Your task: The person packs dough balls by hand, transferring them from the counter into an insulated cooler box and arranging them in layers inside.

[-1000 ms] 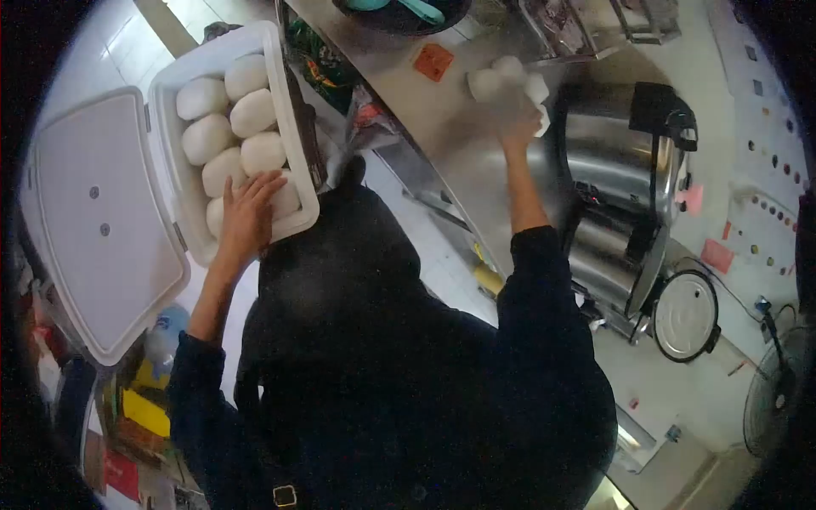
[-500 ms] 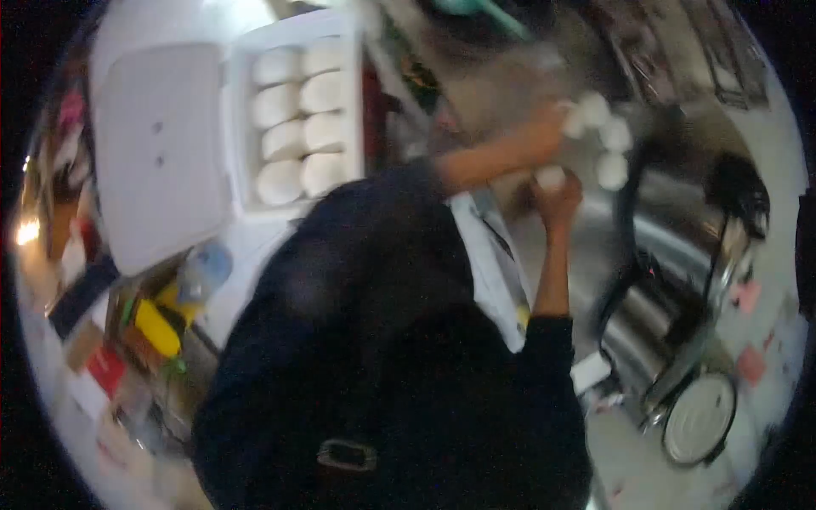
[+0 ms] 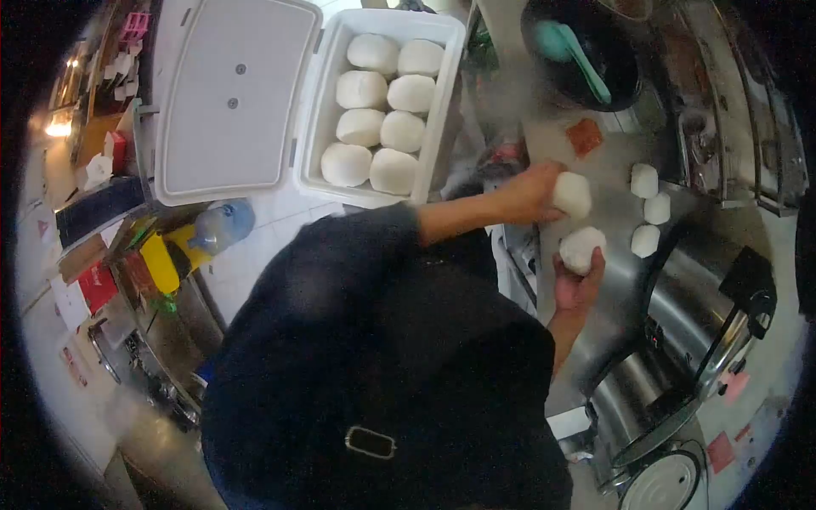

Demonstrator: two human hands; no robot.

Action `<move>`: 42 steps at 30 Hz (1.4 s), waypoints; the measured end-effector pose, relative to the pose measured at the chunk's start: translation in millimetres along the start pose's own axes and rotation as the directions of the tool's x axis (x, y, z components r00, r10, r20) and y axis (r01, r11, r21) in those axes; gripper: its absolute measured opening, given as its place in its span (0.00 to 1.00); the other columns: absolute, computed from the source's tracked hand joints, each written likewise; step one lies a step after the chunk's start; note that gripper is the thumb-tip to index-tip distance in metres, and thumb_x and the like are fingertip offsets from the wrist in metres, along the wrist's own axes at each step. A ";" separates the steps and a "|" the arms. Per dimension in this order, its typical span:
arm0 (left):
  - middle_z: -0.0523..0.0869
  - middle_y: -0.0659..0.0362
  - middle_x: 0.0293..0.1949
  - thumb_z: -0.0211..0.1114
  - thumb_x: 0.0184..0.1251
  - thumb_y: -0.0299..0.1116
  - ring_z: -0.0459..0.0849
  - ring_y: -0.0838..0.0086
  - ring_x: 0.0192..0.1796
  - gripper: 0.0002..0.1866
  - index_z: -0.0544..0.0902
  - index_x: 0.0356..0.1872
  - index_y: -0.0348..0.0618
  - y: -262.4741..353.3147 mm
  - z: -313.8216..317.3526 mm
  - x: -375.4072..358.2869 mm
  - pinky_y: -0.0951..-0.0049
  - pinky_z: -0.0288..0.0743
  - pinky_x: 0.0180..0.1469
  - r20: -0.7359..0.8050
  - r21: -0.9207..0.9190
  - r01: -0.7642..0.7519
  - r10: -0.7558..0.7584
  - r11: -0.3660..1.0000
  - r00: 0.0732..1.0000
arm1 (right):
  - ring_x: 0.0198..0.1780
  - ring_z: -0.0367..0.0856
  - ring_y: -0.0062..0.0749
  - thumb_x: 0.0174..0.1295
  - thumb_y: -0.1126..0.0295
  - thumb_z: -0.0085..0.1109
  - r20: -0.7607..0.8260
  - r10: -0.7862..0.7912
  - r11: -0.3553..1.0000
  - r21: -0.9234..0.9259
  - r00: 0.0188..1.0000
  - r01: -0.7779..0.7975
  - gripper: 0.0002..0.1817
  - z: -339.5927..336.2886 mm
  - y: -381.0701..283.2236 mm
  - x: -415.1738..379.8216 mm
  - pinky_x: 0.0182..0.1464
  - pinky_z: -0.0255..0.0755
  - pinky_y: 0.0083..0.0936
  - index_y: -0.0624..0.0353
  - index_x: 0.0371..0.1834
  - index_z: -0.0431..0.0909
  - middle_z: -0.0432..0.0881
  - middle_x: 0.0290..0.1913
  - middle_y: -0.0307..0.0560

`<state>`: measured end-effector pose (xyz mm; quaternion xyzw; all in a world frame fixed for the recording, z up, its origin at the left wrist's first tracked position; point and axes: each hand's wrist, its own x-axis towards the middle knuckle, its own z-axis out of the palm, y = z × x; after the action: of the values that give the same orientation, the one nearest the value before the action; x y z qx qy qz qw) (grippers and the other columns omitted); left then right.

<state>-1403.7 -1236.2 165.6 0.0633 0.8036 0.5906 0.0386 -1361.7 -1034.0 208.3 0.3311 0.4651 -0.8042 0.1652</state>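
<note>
My left hand (image 3: 531, 192) reaches across the counter from the upper side, its fingers closed on a white rounded ball (image 3: 572, 195). The ball looks like rice or dough. Just below it, my right hand (image 3: 580, 287) holds a second white ball (image 3: 582, 251) from underneath, fingers and thumb curled round it. The two balls are close together over the steel counter (image 3: 614, 293). To their right, three similar balls stand in a row, the middle one (image 3: 657, 208) near its neighbours. An open white box (image 3: 308, 161) to the left contains several larger-looking white balls (image 3: 359, 89).
The box's lid (image 3: 229, 106) lies open beside it. Beyond my hands are a reddish flat patch (image 3: 584, 136) and a dark pot (image 3: 625, 72) with a teal scoop (image 3: 586, 64). Steel cookers (image 3: 693, 285) stand at the right. A plastic bottle (image 3: 224, 226) is at the left.
The view has shifted and sharpened. My left hand has taken one white ball away from the group on the counter, while my right hand still holds its own.
</note>
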 end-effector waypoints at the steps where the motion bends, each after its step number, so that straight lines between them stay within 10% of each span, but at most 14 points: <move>1: 0.71 0.45 0.54 0.74 0.47 0.36 0.69 0.52 0.61 0.39 0.64 0.60 0.38 6.4 -30.6 -23.1 0.61 0.63 0.63 -0.032 -0.055 -0.028 0.026 0.998 0.999 | 0.55 0.72 0.41 0.57 0.59 0.60 0.045 0.021 1.000 -0.002 0.999 -0.021 0.29 24.7 -3.7 -5.2 0.44 0.73 0.36 0.54 0.61 0.65 0.73 0.56 0.48; 6: 0.71 0.49 0.57 0.73 0.48 0.30 0.67 0.61 0.63 0.40 0.60 0.63 0.43 -27.4 -201.9 -117.9 0.63 0.67 0.61 -0.194 0.130 0.189 -0.162 0.973 0.968 | 0.44 0.78 0.32 0.60 0.58 0.57 0.347 0.141 0.881 -0.472 0.927 0.043 0.24 155.0 46.0 -13.6 0.43 0.74 0.28 0.58 0.56 0.68 0.77 0.46 0.46; 10: 0.66 0.44 0.61 0.69 0.51 0.27 0.65 0.53 0.65 0.40 0.57 0.65 0.41 -54.8 -272.8 -146.1 0.60 0.62 0.64 -0.158 0.343 0.224 -0.179 0.912 0.971 | 0.48 0.75 0.44 0.53 0.52 0.63 0.699 -0.181 0.188 -0.666 0.692 0.722 0.29 255.6 128.1 0.6 0.50 0.69 0.41 0.57 0.54 0.71 0.73 0.48 0.55; 13: 0.63 0.42 0.63 0.64 0.58 0.34 0.58 0.48 0.68 0.37 0.56 0.66 0.38 -91.0 -277.9 -160.3 0.55 0.53 0.69 -0.080 0.585 0.131 -0.104 0.800 0.991 | 0.56 0.67 0.52 0.50 0.47 0.61 0.710 -0.096 -0.323 -0.685 0.697 0.653 0.35 284.2 156.8 -2.8 0.54 0.62 0.56 0.59 0.57 0.69 0.68 0.54 0.58; 20: 0.55 0.38 0.67 0.58 0.64 0.49 0.50 0.45 0.71 0.38 0.55 0.66 0.33 -92.1 -257.4 -151.5 0.50 0.43 0.71 -0.086 0.697 0.234 -0.246 0.678 0.966 | 0.73 0.39 0.60 0.55 0.42 0.53 0.839 -0.128 -0.673 -0.464 0.528 0.575 0.47 257.9 207.2 31.3 0.67 0.32 0.66 0.72 0.66 0.56 0.52 0.70 0.63; 22: 0.53 0.37 0.68 0.57 0.64 0.51 0.50 0.45 0.71 0.41 0.53 0.67 0.31 -105.3 -245.0 -149.4 0.49 0.42 0.71 -0.078 0.732 0.239 -0.270 0.638 0.960 | 0.74 0.34 0.60 0.55 0.41 0.52 0.821 -0.183 -0.454 -0.558 0.540 0.695 0.50 247.9 224.6 47.5 0.66 0.24 0.68 0.76 0.67 0.49 0.47 0.72 0.62; 27: 0.55 0.39 0.68 0.62 0.62 0.43 0.52 0.48 0.71 0.40 0.53 0.68 0.35 -69.7 -240.5 -145.8 0.52 0.42 0.71 -0.132 0.740 0.129 -0.045 0.660 0.990 | 0.73 0.39 0.60 0.51 0.44 0.59 0.750 -0.235 -0.381 -0.656 0.618 0.651 0.50 239.3 174.1 8.3 0.66 0.27 0.68 0.69 0.68 0.49 0.48 0.69 0.63; 32: 0.60 0.44 0.66 0.67 0.55 0.29 0.56 0.51 0.70 0.37 0.60 0.66 0.39 10.8 -204.5 -79.2 0.57 0.51 0.70 -0.107 0.400 -0.056 0.107 0.915 0.988 | 0.61 0.61 0.61 0.51 0.54 0.63 0.393 -0.675 -0.105 -0.889 0.624 0.446 0.40 110.7 72.8 60.7 0.63 0.54 0.50 0.71 0.60 0.61 0.65 0.58 0.69; 33: 0.63 0.43 0.65 0.67 0.55 0.29 0.58 0.49 0.68 0.36 0.61 0.65 0.40 27.0 -185.2 -62.2 0.57 0.52 0.69 -0.082 0.299 -0.072 0.101 0.951 0.991 | 0.62 0.60 0.60 0.50 0.56 0.63 0.175 -0.718 -0.044 -0.977 0.674 0.207 0.39 81.0 50.0 63.8 0.64 0.54 0.49 0.71 0.60 0.61 0.65 0.59 0.69; 37: 0.73 0.43 0.56 0.66 0.53 0.31 0.69 0.49 0.59 0.32 0.66 0.60 0.40 36.3 -81.0 15.5 0.54 0.61 0.63 0.025 0.204 -0.405 0.409 0.891 0.912 | 0.64 0.59 0.57 0.48 0.45 0.64 0.205 -0.788 -0.281 -0.959 0.581 -0.042 0.45 -104.7 -17.0 157.2 0.66 0.51 0.49 0.65 0.63 0.61 0.63 0.62 0.65; 39: 0.70 0.45 0.59 0.65 0.55 0.32 0.68 0.51 0.61 0.30 0.66 0.61 0.41 40.9 -18.4 62.6 0.58 0.61 0.64 0.253 0.295 -0.313 0.242 0.903 0.937 | 0.60 0.65 0.53 0.46 0.41 0.64 0.244 -0.773 -0.394 -0.908 0.585 -0.141 0.45 -146.0 -72.0 177.9 0.62 0.57 0.46 0.65 0.60 0.65 0.68 0.59 0.62; 42: 0.70 0.45 0.59 0.66 0.53 0.33 0.68 0.51 0.61 0.31 0.67 0.60 0.41 18.5 88.7 119.2 0.57 0.60 0.64 0.172 0.453 -0.236 0.175 0.860 0.969 | 0.49 0.76 0.50 0.45 0.36 0.63 0.497 -0.722 -0.544 -0.838 0.481 0.049 0.42 -176.3 -116.8 209.7 0.52 0.70 0.42 0.63 0.53 0.73 0.77 0.50 0.58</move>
<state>-1508.5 -1129.5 158.2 0.1929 0.9072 0.3739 0.0089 -1514.2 -814.1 77.6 -0.0167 0.9878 0.0087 -0.1544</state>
